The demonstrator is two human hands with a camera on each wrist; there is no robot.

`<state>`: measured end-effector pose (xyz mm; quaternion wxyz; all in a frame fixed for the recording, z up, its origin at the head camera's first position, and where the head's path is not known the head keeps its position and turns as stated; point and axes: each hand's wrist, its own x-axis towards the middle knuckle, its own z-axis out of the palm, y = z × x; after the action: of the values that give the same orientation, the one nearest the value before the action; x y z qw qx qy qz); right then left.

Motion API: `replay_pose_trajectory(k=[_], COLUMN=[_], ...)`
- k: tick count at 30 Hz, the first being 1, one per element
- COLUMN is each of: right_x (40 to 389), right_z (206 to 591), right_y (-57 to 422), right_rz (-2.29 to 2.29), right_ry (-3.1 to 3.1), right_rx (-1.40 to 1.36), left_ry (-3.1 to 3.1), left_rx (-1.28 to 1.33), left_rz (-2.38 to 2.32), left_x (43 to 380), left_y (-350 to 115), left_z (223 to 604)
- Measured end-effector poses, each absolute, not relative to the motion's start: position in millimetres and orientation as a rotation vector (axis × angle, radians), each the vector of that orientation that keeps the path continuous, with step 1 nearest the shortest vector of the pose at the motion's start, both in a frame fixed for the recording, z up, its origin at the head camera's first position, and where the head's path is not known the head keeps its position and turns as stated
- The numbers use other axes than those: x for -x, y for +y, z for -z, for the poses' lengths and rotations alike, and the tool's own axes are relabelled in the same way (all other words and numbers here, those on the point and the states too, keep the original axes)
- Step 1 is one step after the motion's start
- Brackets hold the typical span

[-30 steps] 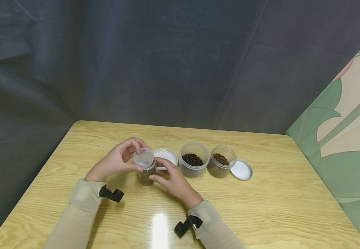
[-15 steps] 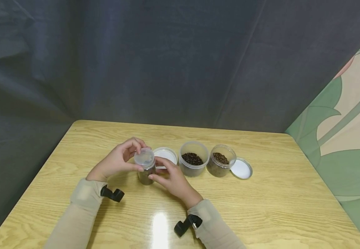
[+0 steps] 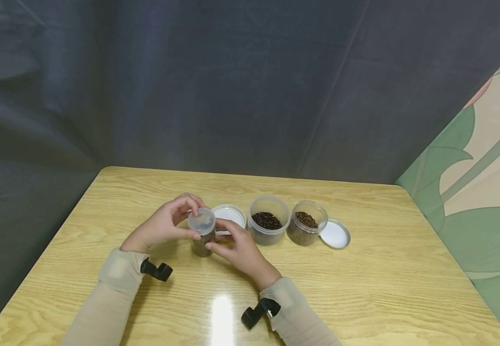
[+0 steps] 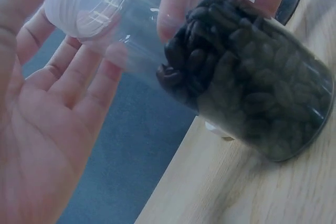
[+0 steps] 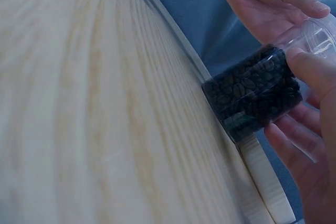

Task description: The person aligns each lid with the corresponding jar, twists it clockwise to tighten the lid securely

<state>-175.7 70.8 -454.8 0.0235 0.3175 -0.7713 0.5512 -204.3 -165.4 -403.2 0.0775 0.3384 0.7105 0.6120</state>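
A clear jar point(image 3: 200, 248) of dark coffee beans stands upright on the table, a little left of the middle. On its mouth sits a translucent screw lid point(image 3: 201, 220). My left hand point(image 3: 165, 225) holds this lid by the rim, thumb in front and fingers behind. Lower down, my right hand point(image 3: 240, 250) grips the jar's side between thumb and fingers. Seen from the left wrist, the beans point(image 4: 252, 77) fill the lower part of the jar, below the lid point(image 4: 89, 3). The right wrist view shows the jar's base point(image 5: 231, 114) on the tabletop.
A white lid point(image 3: 229, 214) lies just behind the right hand. Right of it stand an open frosted tub point(image 3: 265, 239) and a clear open jar point(image 3: 302, 237), both part full of coffee beans. Another white lid point(image 3: 335, 234) lies at the far right of the row.
The translucent lid has gone from tilted at the jar's mouth to level on it, shifting slightly right and down with the left hand. The right hand keeps its hold on the jar.
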Motion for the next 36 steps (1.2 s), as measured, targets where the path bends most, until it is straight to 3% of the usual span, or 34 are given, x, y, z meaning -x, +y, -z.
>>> replay_pose_trajectory(k=[36], right_x=[175.2], right_z=[456.2], right_y=[70.5], right_rz=[-1.663], right_ry=[-2.39], right_rx=[-0.992], left_ry=[2.181], left_rx=[-0.921], left_rz=[-1.734], left_x=[205.2], left_y=[-174.7], left_z=[401.1])
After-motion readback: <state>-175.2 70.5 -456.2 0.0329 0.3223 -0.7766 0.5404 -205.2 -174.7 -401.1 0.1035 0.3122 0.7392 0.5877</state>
